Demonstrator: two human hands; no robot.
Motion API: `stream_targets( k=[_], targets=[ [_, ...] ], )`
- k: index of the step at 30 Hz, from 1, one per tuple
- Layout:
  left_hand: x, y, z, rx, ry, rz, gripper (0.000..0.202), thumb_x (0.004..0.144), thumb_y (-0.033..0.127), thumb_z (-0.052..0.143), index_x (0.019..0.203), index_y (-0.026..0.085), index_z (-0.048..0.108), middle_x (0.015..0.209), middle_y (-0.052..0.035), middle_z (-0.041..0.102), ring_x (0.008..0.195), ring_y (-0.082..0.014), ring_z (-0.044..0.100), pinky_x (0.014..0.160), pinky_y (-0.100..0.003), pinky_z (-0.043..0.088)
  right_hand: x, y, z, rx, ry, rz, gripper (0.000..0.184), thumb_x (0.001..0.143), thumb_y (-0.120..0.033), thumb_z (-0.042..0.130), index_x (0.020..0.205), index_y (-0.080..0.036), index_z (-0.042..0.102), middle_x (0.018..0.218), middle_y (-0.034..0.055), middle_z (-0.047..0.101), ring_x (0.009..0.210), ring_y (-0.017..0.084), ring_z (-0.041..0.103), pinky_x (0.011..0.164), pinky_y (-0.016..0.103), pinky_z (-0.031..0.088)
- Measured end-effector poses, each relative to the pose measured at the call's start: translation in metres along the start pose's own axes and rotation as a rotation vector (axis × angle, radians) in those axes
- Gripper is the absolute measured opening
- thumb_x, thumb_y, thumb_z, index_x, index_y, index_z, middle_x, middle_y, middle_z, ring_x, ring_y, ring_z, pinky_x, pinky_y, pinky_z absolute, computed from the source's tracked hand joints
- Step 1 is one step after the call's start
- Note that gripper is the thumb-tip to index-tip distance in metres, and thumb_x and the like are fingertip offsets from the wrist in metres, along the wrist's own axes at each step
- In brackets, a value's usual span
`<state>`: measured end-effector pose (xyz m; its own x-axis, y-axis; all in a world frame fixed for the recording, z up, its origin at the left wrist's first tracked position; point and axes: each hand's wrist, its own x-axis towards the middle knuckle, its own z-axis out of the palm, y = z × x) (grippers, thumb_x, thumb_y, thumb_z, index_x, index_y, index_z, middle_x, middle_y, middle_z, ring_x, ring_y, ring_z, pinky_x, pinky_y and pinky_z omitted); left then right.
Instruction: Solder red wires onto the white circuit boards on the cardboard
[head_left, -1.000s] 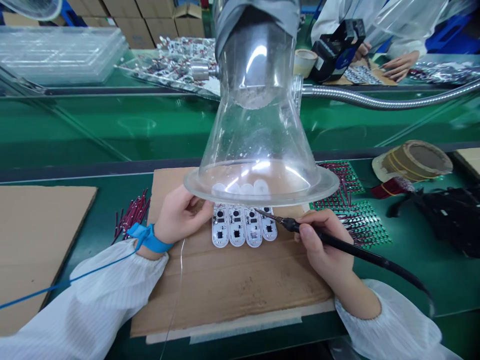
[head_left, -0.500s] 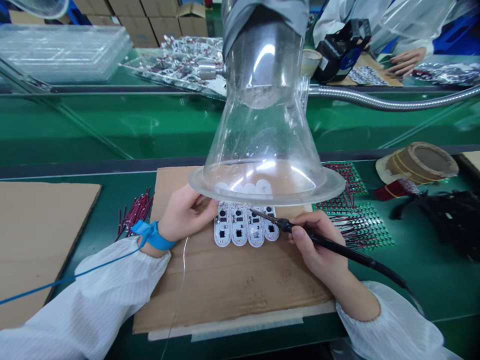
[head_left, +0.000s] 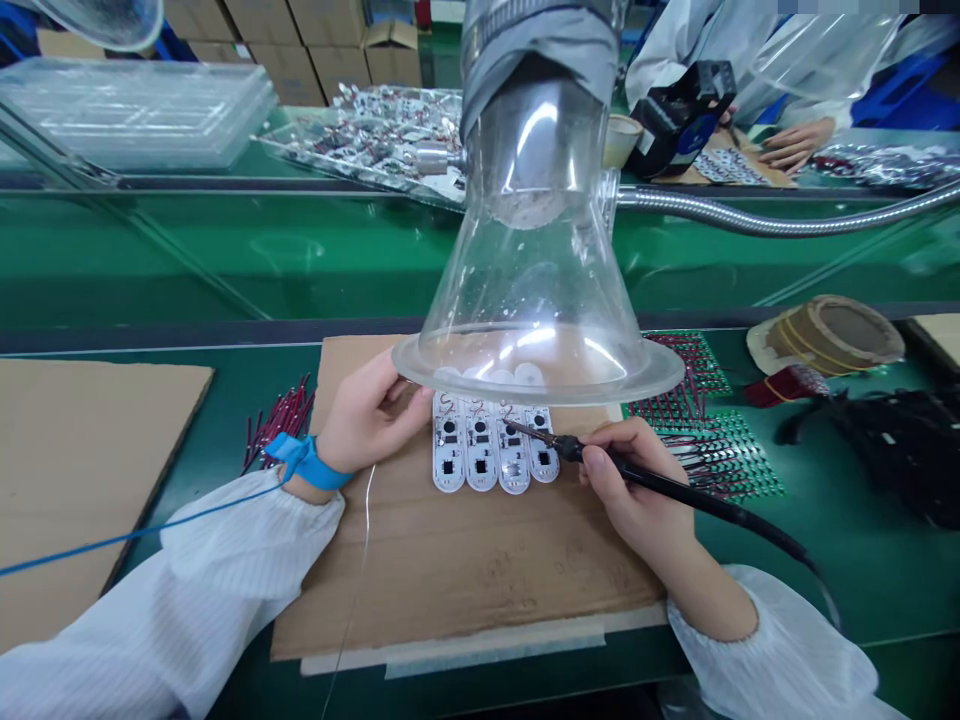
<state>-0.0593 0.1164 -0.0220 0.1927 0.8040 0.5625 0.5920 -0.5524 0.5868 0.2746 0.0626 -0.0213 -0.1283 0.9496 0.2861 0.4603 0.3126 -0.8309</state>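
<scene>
Several white circuit boards (head_left: 481,455) with rounded ends lie side by side on a cardboard sheet (head_left: 450,570), their far ends seen through a clear fume hood (head_left: 536,290). My right hand (head_left: 637,485) is closed around a black soldering iron (head_left: 667,492), its tip over the third board from the left. At the boards' left edge is my left hand (head_left: 375,415), fingers pinched, with thin solder wire (head_left: 367,520) trailing below it. The hood's rim partly hides those fingertips. A blue wrist strap (head_left: 311,468) circles my left wrist.
Red wires (head_left: 277,425) lie left of the cardboard; green boards with wires (head_left: 720,455) lie right. Beyond them are a round tan container (head_left: 829,335) and a black bundle (head_left: 900,450). A metal flexible hose (head_left: 750,220) crosses behind. A co-worker's hand (head_left: 799,145) shows across the bench.
The whole view has shifted slightly, with the hood and background lower in the picture. Both hands keep nearly the same pose, and the iron's tip remains over the third board.
</scene>
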Motion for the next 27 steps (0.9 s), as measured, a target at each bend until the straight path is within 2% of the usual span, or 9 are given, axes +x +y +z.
stream_targets(
  k=[5, 13, 17, 21, 27],
  targets=[
    [0.003, -0.003, -0.002, -0.027, 0.04, 0.011, 0.013, 0.096, 0.024, 0.066, 0.087, 0.024, 0.058, 0.071, 0.003, 0.054, 0.06, -0.0141, 0.044, 0.058, -0.031, 0.039, 0.001, -0.001, 0.0, -0.061, -0.007, 0.029, 0.031, 0.108, -0.055, 0.069, 0.098, -0.026, 0.068, 0.074, 0.0007, 0.074, 0.062, 0.019, 0.073, 0.057, 0.031, 0.058],
    [0.004, -0.002, 0.0, -0.051, 0.018, -0.02, 0.004, 0.099, 0.018, 0.062, 0.096, 0.021, 0.064, 0.079, 0.0012, 0.058, 0.067, -0.0141, 0.051, 0.061, -0.029, 0.041, 0.008, -0.016, -0.011, -0.15, -0.076, -0.066, 0.021, 0.106, -0.047, 0.074, 0.099, -0.028, 0.068, 0.076, -0.0009, 0.075, 0.06, 0.018, 0.071, 0.053, 0.03, 0.052],
    [0.006, 0.001, -0.001, -0.047, -0.008, -0.028, 0.006, 0.099, 0.017, 0.061, 0.095, 0.02, 0.065, 0.077, 0.0028, 0.053, 0.064, -0.0124, 0.047, 0.059, -0.028, 0.039, 0.014, -0.028, -0.016, -0.099, -0.009, -0.102, 0.021, 0.107, -0.046, 0.073, 0.097, -0.028, 0.069, 0.076, -0.0002, 0.073, 0.062, 0.019, 0.07, 0.056, 0.032, 0.054],
    [0.006, 0.001, 0.0, -0.036, -0.011, -0.025, 0.007, 0.099, 0.016, 0.06, 0.095, 0.02, 0.065, 0.077, 0.0038, 0.051, 0.061, -0.0109, 0.042, 0.058, -0.027, 0.036, 0.017, -0.026, -0.003, 0.001, 0.058, -0.076, 0.028, 0.109, -0.048, 0.07, 0.092, -0.027, 0.066, 0.071, -0.0005, 0.068, 0.057, 0.017, 0.064, 0.053, 0.032, 0.051],
    [0.006, 0.002, -0.002, -0.023, -0.062, -0.015, 0.007, 0.1, 0.018, 0.059, 0.096, 0.02, 0.065, 0.077, 0.0021, 0.057, 0.066, -0.0138, 0.049, 0.061, -0.029, 0.041, 0.012, -0.004, 0.017, 0.085, 0.047, -0.019, 0.026, 0.109, -0.049, 0.072, 0.098, -0.026, 0.065, 0.076, -0.0008, 0.071, 0.062, 0.018, 0.069, 0.058, 0.032, 0.056]
  ],
)
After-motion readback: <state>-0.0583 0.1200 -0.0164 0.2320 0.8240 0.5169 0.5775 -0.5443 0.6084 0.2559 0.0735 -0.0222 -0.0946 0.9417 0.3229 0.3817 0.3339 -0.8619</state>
